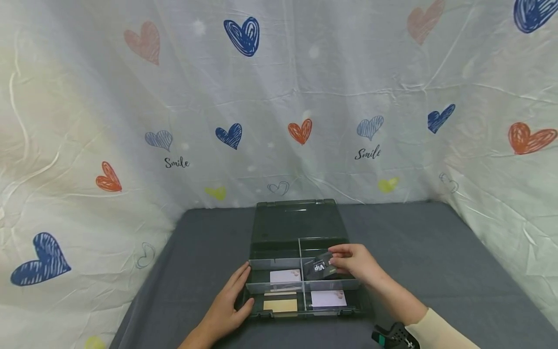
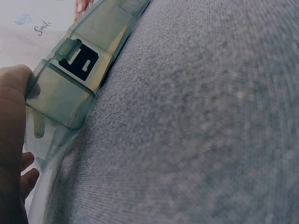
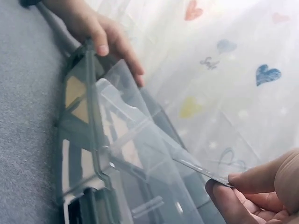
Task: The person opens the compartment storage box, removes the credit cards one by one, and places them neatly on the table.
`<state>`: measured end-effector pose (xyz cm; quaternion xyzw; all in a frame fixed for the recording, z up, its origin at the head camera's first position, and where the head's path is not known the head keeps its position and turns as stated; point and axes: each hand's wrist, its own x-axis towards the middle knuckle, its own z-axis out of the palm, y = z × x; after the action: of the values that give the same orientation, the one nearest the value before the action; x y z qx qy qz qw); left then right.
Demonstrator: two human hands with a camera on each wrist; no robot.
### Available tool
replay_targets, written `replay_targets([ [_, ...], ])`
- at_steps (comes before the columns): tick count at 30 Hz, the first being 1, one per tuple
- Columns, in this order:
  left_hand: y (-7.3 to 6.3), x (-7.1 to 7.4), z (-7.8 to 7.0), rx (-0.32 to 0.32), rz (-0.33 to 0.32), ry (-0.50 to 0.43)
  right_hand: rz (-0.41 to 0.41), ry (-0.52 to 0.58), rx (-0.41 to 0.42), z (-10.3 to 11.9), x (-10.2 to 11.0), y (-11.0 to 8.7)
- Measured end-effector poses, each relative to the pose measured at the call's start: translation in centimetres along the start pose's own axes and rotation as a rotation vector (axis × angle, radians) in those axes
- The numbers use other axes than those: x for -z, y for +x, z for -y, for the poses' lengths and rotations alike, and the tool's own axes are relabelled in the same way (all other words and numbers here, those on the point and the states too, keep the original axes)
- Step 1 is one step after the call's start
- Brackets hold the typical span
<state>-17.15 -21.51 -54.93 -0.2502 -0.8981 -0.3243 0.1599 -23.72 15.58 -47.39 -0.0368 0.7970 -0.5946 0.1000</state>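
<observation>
My right hand (image 1: pixel 357 263) pinches a dark card with "Vip" lettering (image 1: pixel 320 266) between thumb and fingers. The card is tilted over a right-hand compartment of a green see-through divided box (image 1: pixel 279 223); the right wrist view shows the card (image 3: pixel 198 168) nearly edge-on. Along the box's left side lies my left hand (image 1: pixel 226 303), its fingers extended and its thumb near the front corner. White cards sit in a left compartment (image 1: pixel 285 276) and in the front right one (image 1: pixel 328 298). The front left compartment holds a tan card (image 1: pixel 280 305).
Behind the compartments the box's lid (image 1: pixel 298 220) stands open. Clear dividers (image 3: pixel 135 112) rise between the compartments. Grey cloth (image 1: pixel 414 252) covers the table, and a white curtain with hearts (image 1: pixel 270 97) hangs behind it. A black strap-like device (image 1: pixel 396 335) is by the right sleeve.
</observation>
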Motion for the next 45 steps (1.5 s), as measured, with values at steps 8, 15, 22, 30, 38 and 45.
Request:
replay_targets([
  [8,0.0,0.0,0.0,-0.011,-0.013,0.016,0.037,0.086,0.019,0.2,2.8,-0.7],
  [15,-0.1,0.0,0.0,-0.017,-0.017,0.014,0.025,0.160,-0.004,0.1,5.3,-1.4],
  [22,0.0,0.0,0.2,-0.022,-0.019,0.020,0.003,0.165,-0.027,-0.4,7.8,-2.2],
  [30,-0.1,0.0,0.2,-0.016,-0.013,0.015,-0.043,0.158,-0.081,-1.9,10.5,-2.9],
  [38,0.0,0.0,0.1,-0.015,-0.013,0.021,-0.097,0.141,-0.153,-4.3,12.8,-3.1],
  [45,-0.1,0.1,0.0,-0.026,-0.018,0.016,-0.135,0.124,-0.233,-6.1,14.0,-3.0],
])
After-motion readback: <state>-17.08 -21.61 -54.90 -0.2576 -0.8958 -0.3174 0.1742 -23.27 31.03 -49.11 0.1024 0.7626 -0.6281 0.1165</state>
